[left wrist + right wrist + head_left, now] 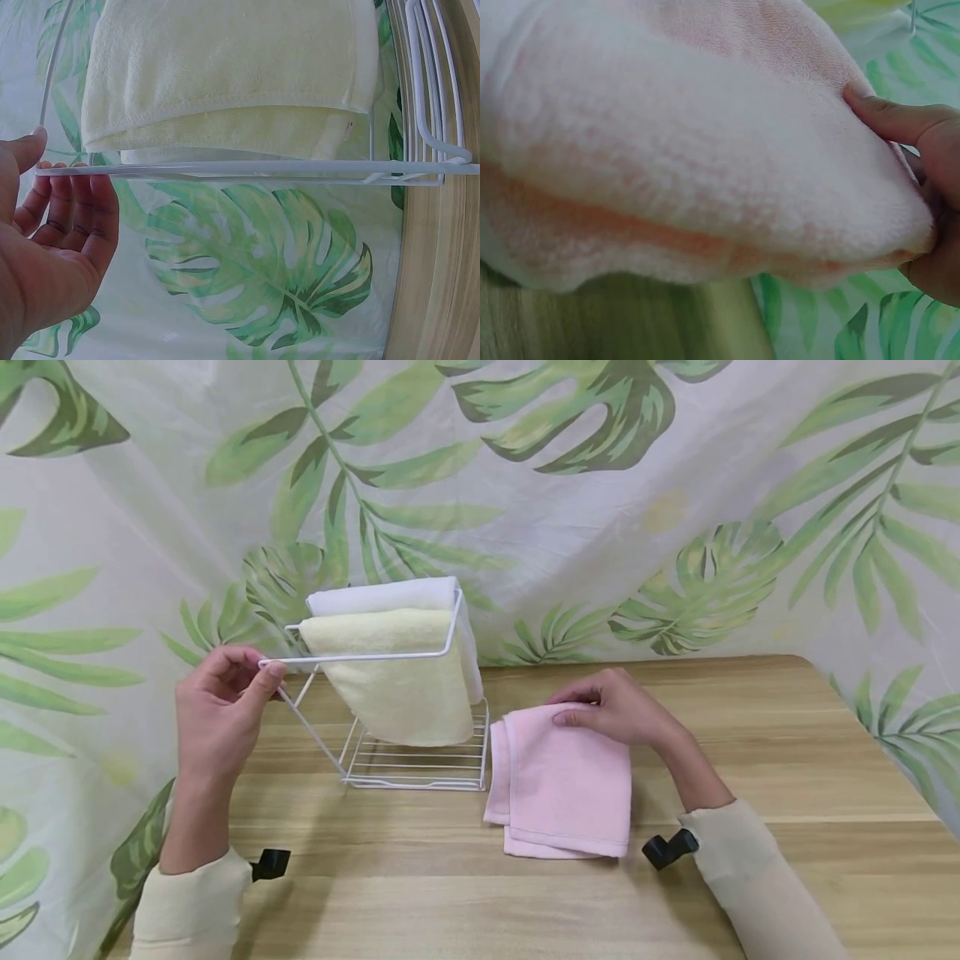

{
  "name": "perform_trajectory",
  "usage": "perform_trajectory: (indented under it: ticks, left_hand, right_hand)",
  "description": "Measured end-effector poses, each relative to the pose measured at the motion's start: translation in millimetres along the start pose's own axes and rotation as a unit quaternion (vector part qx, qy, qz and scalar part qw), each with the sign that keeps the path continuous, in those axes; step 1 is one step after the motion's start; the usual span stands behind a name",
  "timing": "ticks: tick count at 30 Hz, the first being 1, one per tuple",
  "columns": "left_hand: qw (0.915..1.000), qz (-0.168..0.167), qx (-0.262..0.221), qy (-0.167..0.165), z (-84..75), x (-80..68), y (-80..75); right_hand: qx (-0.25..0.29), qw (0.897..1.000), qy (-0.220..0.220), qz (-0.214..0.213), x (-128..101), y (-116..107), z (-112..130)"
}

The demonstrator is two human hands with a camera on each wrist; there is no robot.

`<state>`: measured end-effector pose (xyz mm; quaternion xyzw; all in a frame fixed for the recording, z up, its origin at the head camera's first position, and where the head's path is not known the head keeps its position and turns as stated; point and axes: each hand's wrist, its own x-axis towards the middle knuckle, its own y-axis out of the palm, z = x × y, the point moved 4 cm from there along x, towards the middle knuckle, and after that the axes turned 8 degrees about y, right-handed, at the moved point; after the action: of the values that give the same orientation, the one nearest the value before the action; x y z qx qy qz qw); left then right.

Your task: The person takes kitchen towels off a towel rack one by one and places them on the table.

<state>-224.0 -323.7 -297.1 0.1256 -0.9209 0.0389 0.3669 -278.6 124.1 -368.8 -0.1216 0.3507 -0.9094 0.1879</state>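
Observation:
My left hand (222,710) pinches the front left corner of a white wire rack (360,657), thumb on top and fingers beneath the wire. Over the rack's upper bars hang a pale yellow towel (397,677) and, behind it, a white towel (382,597). To the right of the rack, my right hand (622,708) grips a folded pink towel (570,785) by its top edge, and the towel hangs down in front of the hand. In the right wrist view the thumb (889,116) presses on one face of the pink cloth while the other fingers are mostly behind it.
The rack's slatted base (420,767) is over the wooden table (420,893). Behind the table hangs a white cloth backdrop (570,543) printed with green leaves. A black wrist camera (670,849) sticks out at the right sleeve, another (271,864) at the left.

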Motion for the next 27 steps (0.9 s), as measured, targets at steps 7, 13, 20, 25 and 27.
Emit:
perform_trajectory:
  ticks: [7, 13, 20, 25, 27]
  left_hand:
    - [1.0, 0.0, -0.005, 0.003, -0.6, -0.5, -1.0]
    - [1.0, 0.002, 0.004, -0.001, -0.7, -0.6, -0.7]
    - [0.9999, 0.006, 0.008, 0.004, -1.0, -0.1, 0.6]
    - [0.9999, 0.006, 0.013, 0.003, -1.6, 0.0, 0.1]
    - [0.9998, 0.006, 0.02, 0.002, -1.8, -0.4, -0.5]
  right_hand:
    - [0.015, 1.0, 0.012, 0.004, 12.5, 6.8, -22.0]
    - [0.017, 1.0, 0.016, 0.008, 23.3, 12.5, -36.8]
    - [0.018, 0.999, 0.029, 0.012, 36.1, 14.8, -52.5]
    - [0.02, 0.999, 0.035, 0.015, 43.0, 17.7, -62.1]
    - [0.02, 0.999, 0.037, 0.018, 44.8, 19.7, -63.4]
